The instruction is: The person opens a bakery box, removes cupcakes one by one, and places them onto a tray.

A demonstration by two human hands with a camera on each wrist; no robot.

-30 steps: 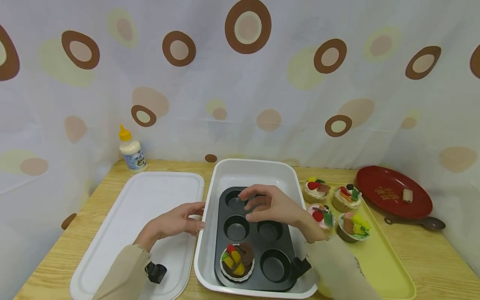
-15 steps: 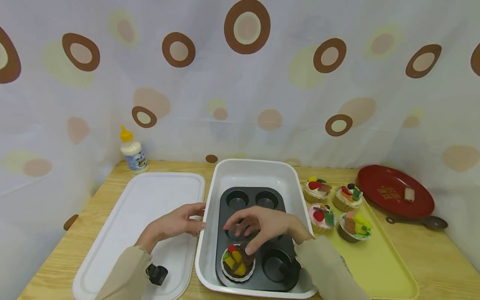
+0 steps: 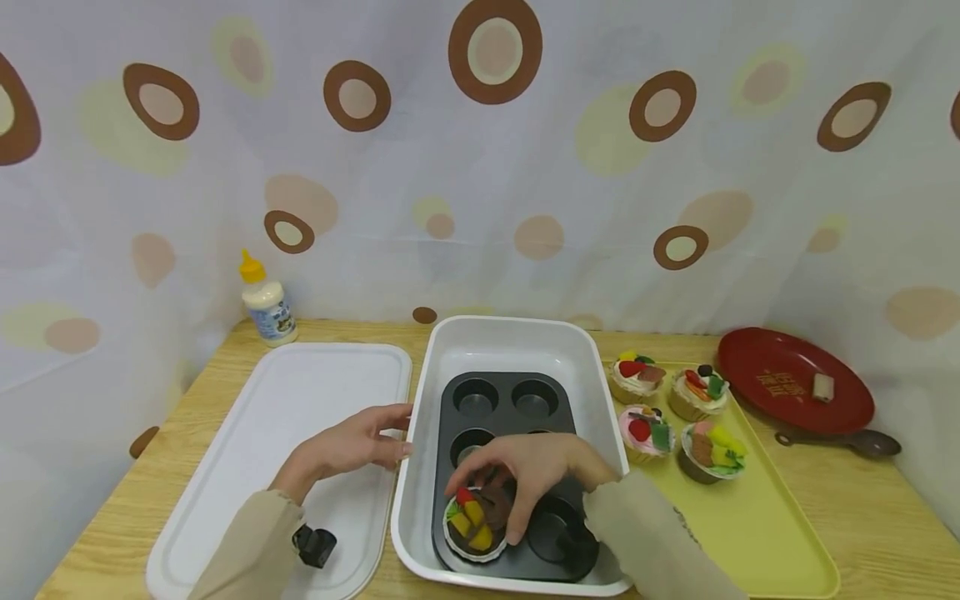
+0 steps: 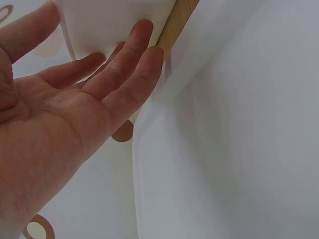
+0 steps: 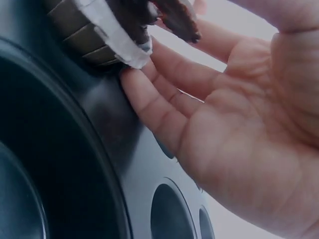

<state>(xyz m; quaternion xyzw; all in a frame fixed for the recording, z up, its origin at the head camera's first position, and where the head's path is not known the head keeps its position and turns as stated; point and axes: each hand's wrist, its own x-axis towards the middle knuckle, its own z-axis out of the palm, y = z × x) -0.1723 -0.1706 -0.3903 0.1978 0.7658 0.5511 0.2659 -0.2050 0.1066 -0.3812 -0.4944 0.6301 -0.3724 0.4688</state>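
Inside a white plastic tub (image 3: 517, 343) lies a dark muffin pan (image 3: 504, 407) with two columns of cups. A chocolate cupcake (image 3: 471, 527) with fruit pieces and a white rim sits in the near-left cup. My right hand (image 3: 528, 467) reaches down over the pan, fingers curled along the cupcake's far side and thumb at its right edge. In the right wrist view, the fingertips (image 5: 137, 82) meet the white rim. My left hand (image 3: 356, 442) rests against the tub's left wall, fingers loosely bent and holding nothing; the left wrist view shows its palm (image 4: 65, 114).
Left of the tub is a white tray (image 3: 330, 387). On the yellow tray (image 3: 757, 542) to the right stand several cupcakes (image 3: 697, 393). Beyond are a red plate (image 3: 780, 354) and a dark spoon (image 3: 862, 442). A yellow-capped bottle (image 3: 270, 312) stands at the back left.
My right hand has come down and toward me from over the pan's far cups to the chocolate cupcake, its fingers closing round it. The left hand stays in place.
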